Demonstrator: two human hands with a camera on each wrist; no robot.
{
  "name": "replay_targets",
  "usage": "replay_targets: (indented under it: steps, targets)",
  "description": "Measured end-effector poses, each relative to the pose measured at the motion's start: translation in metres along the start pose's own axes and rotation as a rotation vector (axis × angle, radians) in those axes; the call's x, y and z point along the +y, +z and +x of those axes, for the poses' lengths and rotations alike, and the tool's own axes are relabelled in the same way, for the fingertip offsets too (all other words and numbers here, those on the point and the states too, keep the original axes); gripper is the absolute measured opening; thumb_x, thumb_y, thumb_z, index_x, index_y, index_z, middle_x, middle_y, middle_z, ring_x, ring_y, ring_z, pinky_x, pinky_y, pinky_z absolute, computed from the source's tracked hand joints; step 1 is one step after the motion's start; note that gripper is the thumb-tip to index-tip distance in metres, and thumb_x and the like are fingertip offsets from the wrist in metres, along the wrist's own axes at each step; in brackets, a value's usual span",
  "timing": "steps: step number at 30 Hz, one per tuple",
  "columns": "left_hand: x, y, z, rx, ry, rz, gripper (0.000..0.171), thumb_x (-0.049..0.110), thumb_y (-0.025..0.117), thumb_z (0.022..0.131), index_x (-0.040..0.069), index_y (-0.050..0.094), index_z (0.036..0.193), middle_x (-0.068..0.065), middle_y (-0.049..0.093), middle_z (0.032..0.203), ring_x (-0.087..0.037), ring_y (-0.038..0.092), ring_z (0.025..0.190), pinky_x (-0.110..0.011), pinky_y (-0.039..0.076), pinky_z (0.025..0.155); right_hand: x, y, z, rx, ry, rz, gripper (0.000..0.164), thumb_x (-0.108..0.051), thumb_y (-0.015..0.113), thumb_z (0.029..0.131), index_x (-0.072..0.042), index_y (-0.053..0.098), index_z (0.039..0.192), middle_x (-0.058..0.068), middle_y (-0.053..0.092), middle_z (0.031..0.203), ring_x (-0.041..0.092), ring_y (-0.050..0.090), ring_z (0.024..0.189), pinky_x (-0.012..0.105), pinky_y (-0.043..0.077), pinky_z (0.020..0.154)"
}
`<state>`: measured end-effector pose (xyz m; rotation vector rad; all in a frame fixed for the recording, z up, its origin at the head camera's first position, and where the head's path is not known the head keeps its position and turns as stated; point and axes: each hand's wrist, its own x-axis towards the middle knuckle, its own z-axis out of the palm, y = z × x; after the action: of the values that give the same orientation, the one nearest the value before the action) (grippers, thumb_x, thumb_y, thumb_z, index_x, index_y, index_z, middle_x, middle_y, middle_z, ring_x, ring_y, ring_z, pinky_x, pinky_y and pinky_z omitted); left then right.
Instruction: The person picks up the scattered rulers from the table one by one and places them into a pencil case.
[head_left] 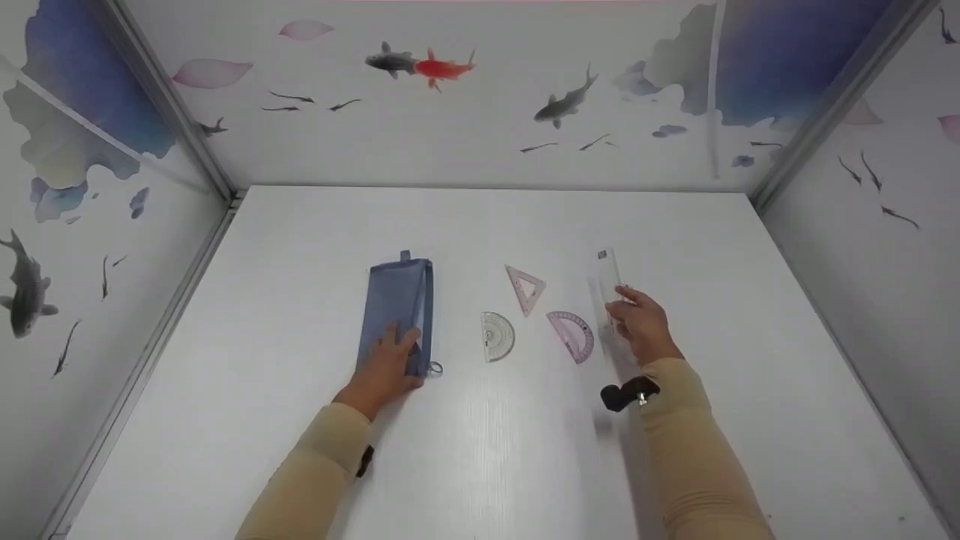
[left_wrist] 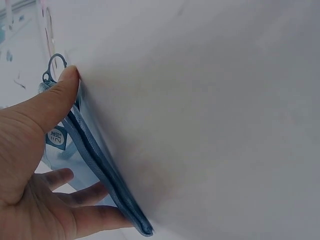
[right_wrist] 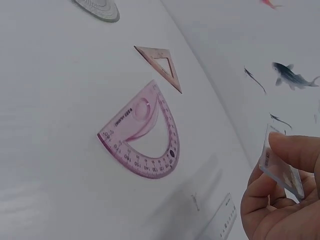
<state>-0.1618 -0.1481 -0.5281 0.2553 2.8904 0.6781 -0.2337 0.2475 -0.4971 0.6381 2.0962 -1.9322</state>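
left hand (head_left: 384, 369) splayed on blue pouch (head_left: 394, 296), right hand (head_left: 645, 324) pinching clear plastic piece (right_wrist: 281, 170) near ruler (right_wrist: 222, 220), protractors (head_left: 496, 337) (I count two) between

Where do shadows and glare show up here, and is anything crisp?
Head view: pale glare streaks the white table, shadow beside the right sleeve; left wrist view: dim and greyish, soft shadow along the blue pouch; right wrist view: soft shadow near the pink protractor, whose markings look fairly sharp.
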Motion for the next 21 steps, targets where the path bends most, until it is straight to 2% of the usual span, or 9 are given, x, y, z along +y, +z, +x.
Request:
replay_targets:
  steps: [4,11,21]
  targets:
    - [-0.001,0.0,0.0,0.002,0.013,-0.006,0.077,0.02,0.08,0.08,0.013,0.037,0.143,-0.029,0.023,0.15,-0.053,0.035,0.129,-0.059,0.042,0.096,-0.002,0.012,0.001,-0.009,-0.011,-0.002,0.055,-0.011,0.056,0.097,-0.012,0.038,0.148,0.013,0.044,0.139,0.019,0.048,0.116,0.036,0.035,0.107]
    - [-0.003,0.001,0.001,0.005,0.011,0.016,0.078,0.021,0.08,0.08,0.013,0.037,0.143,-0.029,0.024,0.15,-0.053,0.035,0.129,-0.059,0.042,0.096,-0.003,0.035,-0.002,-0.066,-0.025,0.006,0.054,-0.009,0.055,0.097,-0.01,0.038,0.148,0.016,0.044,0.141,0.024,0.043,0.126,0.038,0.032,0.11]
    - [-0.003,0.0,0.0,-0.007,0.008,-0.003,0.077,0.02,0.08,0.08,0.015,0.036,0.143,-0.029,0.022,0.151,-0.053,0.034,0.13,-0.059,0.04,0.098,-0.005,0.067,-0.006,-0.089,-0.019,-0.058,0.051,-0.01,0.057,0.096,-0.012,0.043,0.145,0.013,0.049,0.136,0.024,0.049,0.122,0.039,0.036,0.108]
